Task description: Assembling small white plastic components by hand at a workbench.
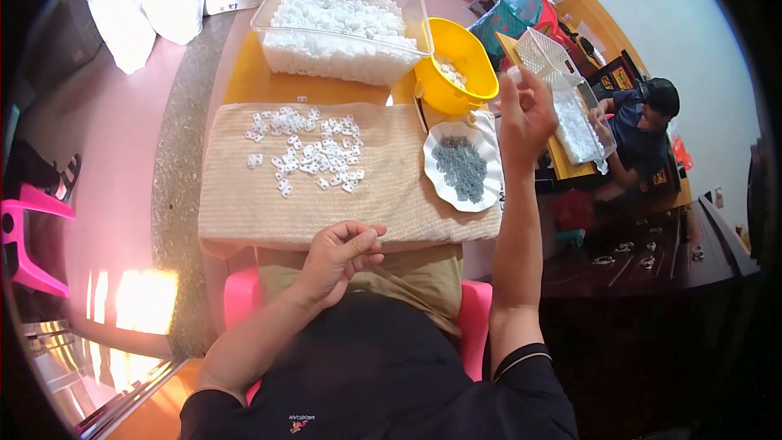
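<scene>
My right hand (528, 114) is raised beside the yellow bucket (436, 37), its fingers closed on a small white plastic piece (514, 74). Just past the near edge of the cloth (244, 212), above my lap, my left hand (338, 257) is closed in a pinch. Whatever is between its fingertips is too small to make out. Small flat white plastic pieces with holes (314, 155) lie scattered over the cloth. Right of them, a white scalloped plate (440, 183) holds a heap of small grey parts (462, 167). Pale pieces (452, 75) show inside the bucket.
A clear plastic bin (342, 65) full of white pieces stands at the table's far side. White sacks (167, 0) are on the floor at far left. Another person (648, 122) sits at right by a white basket (542, 53). A pink stool (32, 236) stands at left.
</scene>
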Action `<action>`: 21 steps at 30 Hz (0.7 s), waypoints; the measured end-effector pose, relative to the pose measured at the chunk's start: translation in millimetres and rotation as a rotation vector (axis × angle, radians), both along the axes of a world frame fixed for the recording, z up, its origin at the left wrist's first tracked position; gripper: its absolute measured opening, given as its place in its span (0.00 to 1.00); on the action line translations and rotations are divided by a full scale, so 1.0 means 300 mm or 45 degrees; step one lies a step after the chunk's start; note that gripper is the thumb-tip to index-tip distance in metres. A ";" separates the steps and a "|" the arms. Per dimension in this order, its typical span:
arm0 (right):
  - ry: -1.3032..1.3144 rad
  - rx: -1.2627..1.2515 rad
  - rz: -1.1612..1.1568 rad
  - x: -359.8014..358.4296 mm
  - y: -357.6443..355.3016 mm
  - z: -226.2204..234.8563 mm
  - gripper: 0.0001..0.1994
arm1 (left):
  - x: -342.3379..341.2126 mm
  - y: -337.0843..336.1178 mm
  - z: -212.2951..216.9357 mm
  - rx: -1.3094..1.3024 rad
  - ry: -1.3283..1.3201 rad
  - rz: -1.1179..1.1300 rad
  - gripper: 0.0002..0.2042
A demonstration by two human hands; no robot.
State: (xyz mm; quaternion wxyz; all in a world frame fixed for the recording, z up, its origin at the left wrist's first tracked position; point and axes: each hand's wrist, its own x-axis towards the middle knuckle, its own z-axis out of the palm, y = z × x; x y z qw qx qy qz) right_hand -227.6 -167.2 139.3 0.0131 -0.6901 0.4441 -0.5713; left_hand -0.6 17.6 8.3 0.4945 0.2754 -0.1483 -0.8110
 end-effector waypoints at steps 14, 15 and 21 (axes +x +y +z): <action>0.240 0.705 0.405 0.096 0.046 -0.229 0.08 | -0.009 -0.009 -0.003 0.015 -0.047 0.013 0.06; 0.428 0.715 0.503 0.126 0.069 -0.245 0.08 | -0.011 -0.012 0.000 -0.006 -0.039 0.020 0.07; 0.643 0.772 0.630 0.243 0.146 -0.324 0.10 | -0.007 -0.004 0.012 0.015 -0.081 0.043 0.07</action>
